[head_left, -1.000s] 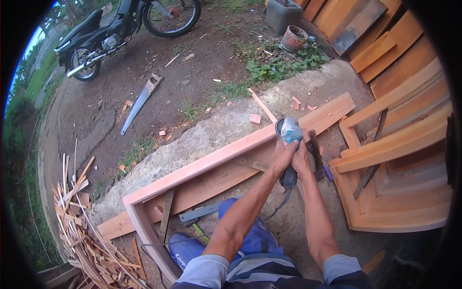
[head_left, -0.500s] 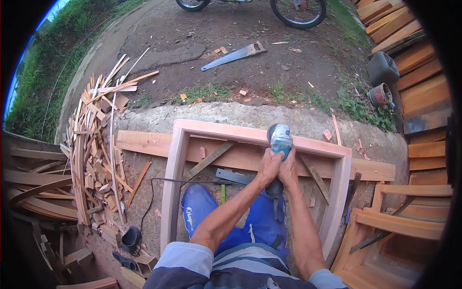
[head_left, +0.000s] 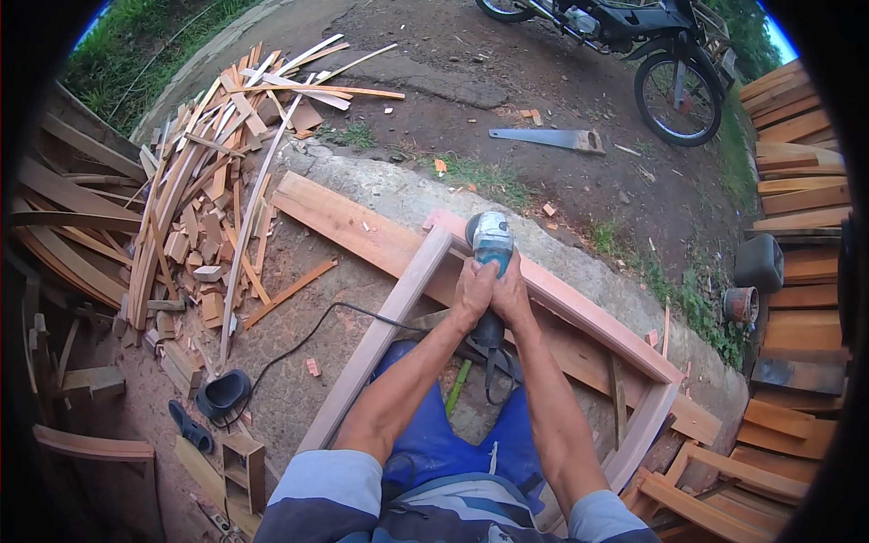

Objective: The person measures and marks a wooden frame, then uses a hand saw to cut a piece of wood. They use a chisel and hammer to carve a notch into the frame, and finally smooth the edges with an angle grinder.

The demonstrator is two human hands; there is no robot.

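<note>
Both my hands are closed around an angle grinder (head_left: 491, 237) with a grey head and teal body. My left hand (head_left: 472, 291) wraps its left side, and my right hand (head_left: 513, 291) grips the right side. The grinder's round disc lies at the far rail of a pale pink wooden frame (head_left: 597, 339), close to the far-left corner. Whether the disc presses on the wood is hard to tell. A black power cord (head_left: 348, 308) trails left across the frame's side rail. Beneath the frame lies a long plank (head_left: 353, 228); my legs are inside the frame.
A heap of wood offcuts (head_left: 213, 195) lies to the left. Beyond the concrete strip rest a handsaw (head_left: 548, 138) and a parked motorcycle (head_left: 634, 45). Stacked boards (head_left: 801, 312), a dark jerrycan (head_left: 759, 262) and a bucket (head_left: 740, 306) stand right. Black clogs (head_left: 223, 395) sit near left.
The grinder and both hands have moved left along the far rail, from right of its middle to near the left corner. The whole view has turned, so the frame appears slanted.
</note>
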